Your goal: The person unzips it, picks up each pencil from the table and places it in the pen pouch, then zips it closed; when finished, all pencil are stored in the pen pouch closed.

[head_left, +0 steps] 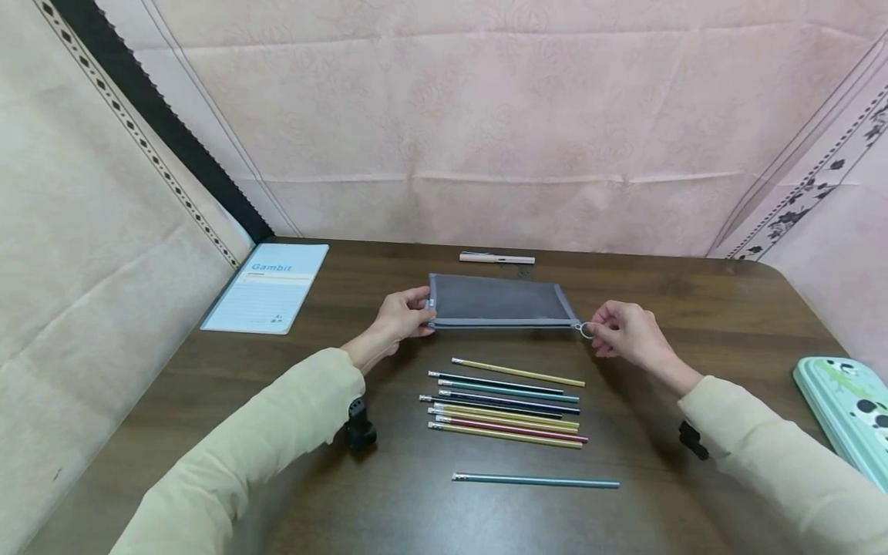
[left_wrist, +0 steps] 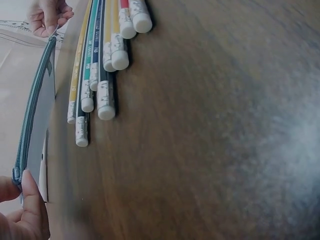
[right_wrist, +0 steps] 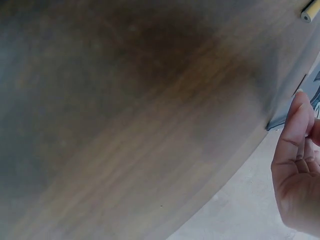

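Lying at the far left, a light-blue notebook (head_left: 265, 288) rests on the dark table (head_left: 375, 516). Next, the left hand (head_left: 402, 314) has thumb and fingers clamped on the left end of the grey pouch (head_left: 502, 299). The pouch spans between both hands, just beyond a row of pencils (head_left: 502, 418). At its right corner, the right hand (head_left: 630, 331) pinches the zip's ring (head_left: 584, 331), fingertips together. Farther right sits a green case (head_left: 842, 408).

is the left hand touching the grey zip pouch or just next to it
Touching: the left wrist view shows it, with the left hand pinching the grey zip pouch at one end of its zip between thumb and finger.
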`<state>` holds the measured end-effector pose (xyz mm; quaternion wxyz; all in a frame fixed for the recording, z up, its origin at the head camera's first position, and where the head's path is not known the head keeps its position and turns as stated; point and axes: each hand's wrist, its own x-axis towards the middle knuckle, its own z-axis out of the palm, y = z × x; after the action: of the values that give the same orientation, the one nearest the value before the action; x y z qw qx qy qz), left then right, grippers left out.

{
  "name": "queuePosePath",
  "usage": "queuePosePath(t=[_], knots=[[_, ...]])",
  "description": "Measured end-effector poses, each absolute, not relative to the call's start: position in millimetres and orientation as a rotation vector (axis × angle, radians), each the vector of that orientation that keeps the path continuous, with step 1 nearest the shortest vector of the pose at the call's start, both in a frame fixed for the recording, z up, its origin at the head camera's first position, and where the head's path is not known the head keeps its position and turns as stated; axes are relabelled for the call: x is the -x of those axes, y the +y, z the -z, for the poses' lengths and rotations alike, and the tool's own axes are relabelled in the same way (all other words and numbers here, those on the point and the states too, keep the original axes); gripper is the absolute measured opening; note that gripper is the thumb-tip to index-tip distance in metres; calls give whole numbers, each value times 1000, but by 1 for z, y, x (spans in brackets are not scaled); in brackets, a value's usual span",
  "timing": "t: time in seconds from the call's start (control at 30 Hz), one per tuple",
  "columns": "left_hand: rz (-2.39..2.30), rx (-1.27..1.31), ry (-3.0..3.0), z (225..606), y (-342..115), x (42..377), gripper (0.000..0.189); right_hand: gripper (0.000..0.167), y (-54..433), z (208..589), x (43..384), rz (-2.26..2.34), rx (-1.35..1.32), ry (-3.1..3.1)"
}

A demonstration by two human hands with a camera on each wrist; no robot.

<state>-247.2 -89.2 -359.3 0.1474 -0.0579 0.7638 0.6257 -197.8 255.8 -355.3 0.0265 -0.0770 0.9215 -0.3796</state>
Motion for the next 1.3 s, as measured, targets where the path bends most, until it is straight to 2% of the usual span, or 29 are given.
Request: queuePosePath(t=[0.73,1.3], knots=[[-1904,191,2182,359,-84,244,52,12,257,354,201,1029,310,2966],[-1929,196,2152,363,-81,245,53,36,242,354,227,1380,57,2568]])
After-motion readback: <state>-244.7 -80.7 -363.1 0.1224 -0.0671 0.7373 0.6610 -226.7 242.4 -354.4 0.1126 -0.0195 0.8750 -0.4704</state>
